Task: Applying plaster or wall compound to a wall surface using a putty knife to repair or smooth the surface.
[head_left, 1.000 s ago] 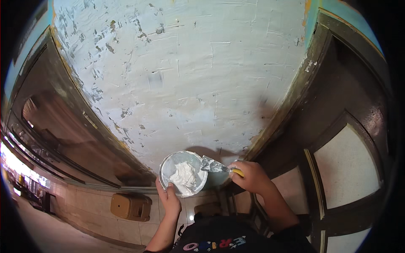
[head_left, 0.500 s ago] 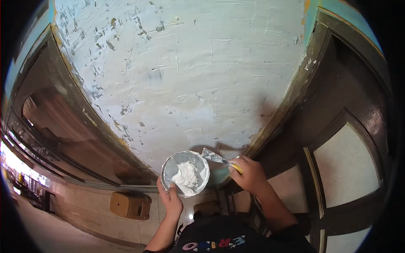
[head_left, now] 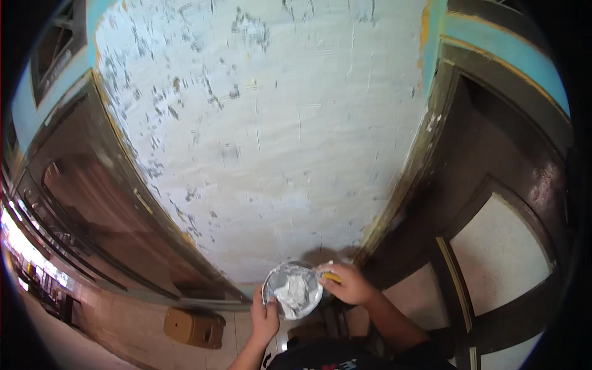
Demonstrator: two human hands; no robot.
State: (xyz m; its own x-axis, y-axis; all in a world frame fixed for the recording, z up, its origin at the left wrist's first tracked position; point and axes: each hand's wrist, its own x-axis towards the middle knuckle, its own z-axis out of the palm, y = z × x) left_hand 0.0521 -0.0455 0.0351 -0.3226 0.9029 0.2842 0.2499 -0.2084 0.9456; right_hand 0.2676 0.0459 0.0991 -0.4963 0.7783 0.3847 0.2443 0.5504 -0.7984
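My left hand grips the near left side of a round bowl, its thumb over the rim. Inside lies a lump of white putty, and smears of it coat the walls. My right hand is closed round the yellow handle of a putty knife. The knife's blade is at the bowl's far right rim; I cannot tell blade from smeared wall there. Beyond the bowl rises a wall coated in pale putty, with knife ridges across it and dark bare patches mostly at its upper left.
A brown wooden door with pale panels stands close on my right. To the left is a dark-framed glass pane. A brown plastic stool sits on the tiled floor at the lower left.
The view has tilted up, showing more of the upper wall. The putty knife, apart from the bowl and pointing left before, has come to the bowl's rim.
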